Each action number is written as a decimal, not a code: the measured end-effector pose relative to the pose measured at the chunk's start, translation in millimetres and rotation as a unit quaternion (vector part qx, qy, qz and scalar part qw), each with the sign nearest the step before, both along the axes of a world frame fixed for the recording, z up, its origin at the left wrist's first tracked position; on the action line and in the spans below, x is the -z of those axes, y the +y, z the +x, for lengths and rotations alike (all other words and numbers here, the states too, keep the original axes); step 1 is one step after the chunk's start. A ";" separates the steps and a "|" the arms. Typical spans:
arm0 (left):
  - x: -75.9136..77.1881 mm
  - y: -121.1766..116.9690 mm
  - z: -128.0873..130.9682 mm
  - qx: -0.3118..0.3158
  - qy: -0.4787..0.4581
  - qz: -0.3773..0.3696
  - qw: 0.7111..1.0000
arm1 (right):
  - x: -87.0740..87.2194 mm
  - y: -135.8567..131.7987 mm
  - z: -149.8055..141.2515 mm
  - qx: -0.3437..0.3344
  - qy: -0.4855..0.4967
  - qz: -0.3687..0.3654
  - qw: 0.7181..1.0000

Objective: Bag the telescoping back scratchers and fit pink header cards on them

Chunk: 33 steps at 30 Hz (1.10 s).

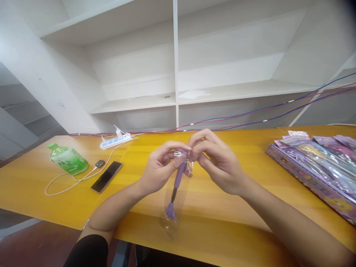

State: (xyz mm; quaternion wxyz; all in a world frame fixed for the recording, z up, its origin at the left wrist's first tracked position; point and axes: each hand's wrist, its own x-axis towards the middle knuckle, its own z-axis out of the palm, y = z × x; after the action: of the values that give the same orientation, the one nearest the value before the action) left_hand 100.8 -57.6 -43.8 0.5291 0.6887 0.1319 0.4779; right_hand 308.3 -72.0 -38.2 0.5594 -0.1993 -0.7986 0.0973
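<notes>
Both hands meet above the middle of the yellow wooden table (228, 230). My left hand (160, 168) is closed on the top of a clear plastic sleeve (171, 222) that holds a purple pen (178, 181) with a small purple ornament at its lower end. My right hand (215, 159) pinches the same top edge of the sleeve from the other side. The sleeve hangs down from my fingers, its bottom close to the table.
A purple display box (314, 181) with several packaged purple items lies at the right. At the left lie a green drink bottle (68, 158), a black phone (106, 176) with a white cable, and a white power strip (115, 141). White shelves stand behind.
</notes>
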 end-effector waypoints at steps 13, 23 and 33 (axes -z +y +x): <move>4.3 2.7 -1.4 0.080 -0.043 -0.054 0.994 | 2.2 -3.2 -2.3 0.048 -0.044 0.058 0.996; -5.3 -4.7 3.8 -0.042 0.002 0.019 0.999 | 0.3 -6.1 -1.0 0.023 -0.045 0.057 0.997; -5.3 0.8 2.7 -0.077 0.009 -0.037 0.996 | 3.5 0.4 -0.8 0.057 0.013 -0.096 0.994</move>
State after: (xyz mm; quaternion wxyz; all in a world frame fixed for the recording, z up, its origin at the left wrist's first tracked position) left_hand 103.6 -56.8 -38.5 0.5143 0.6610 0.2070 0.5057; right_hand 307.6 -71.7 -41.6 0.5529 -0.2961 -0.7654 0.1443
